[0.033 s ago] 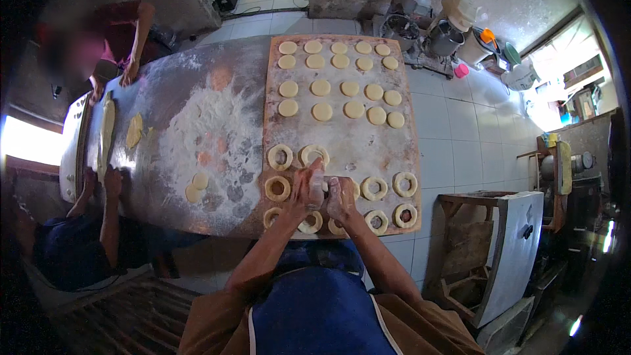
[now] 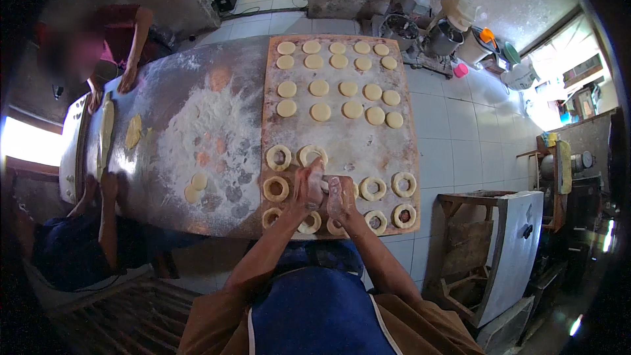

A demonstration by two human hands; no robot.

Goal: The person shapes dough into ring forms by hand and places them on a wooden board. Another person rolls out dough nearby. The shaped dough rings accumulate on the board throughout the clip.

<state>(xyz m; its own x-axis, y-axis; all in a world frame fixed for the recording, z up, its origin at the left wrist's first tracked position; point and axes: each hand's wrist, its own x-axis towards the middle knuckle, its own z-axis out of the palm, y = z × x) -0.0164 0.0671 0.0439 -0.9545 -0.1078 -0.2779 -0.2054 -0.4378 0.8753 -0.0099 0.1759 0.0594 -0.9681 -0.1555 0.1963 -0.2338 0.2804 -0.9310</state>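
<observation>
My left hand and my right hand are together above the near part of a floured wooden board. Both are dusted with flour and their fingers are curled in. A small pale bit shows between them, perhaps dough; most of it is hidden by the fingers. Just beyond my left fingertips lies a dough ring, partly covered. More dough rings lie on both sides of my hands, some half hidden beneath my wrists. Flat round dough discs fill rows on the far half.
To the left, a metal table carries spread flour, loose dough discs and a long dough strip. Two other people's hands are by that strip. A scale and buckets stand far right; a wooden-framed cabinet stands near right.
My hands have closed slightly more around the pale bit, so less of it shows. The whole view has shifted very slightly. The rings and discs lie as before.
</observation>
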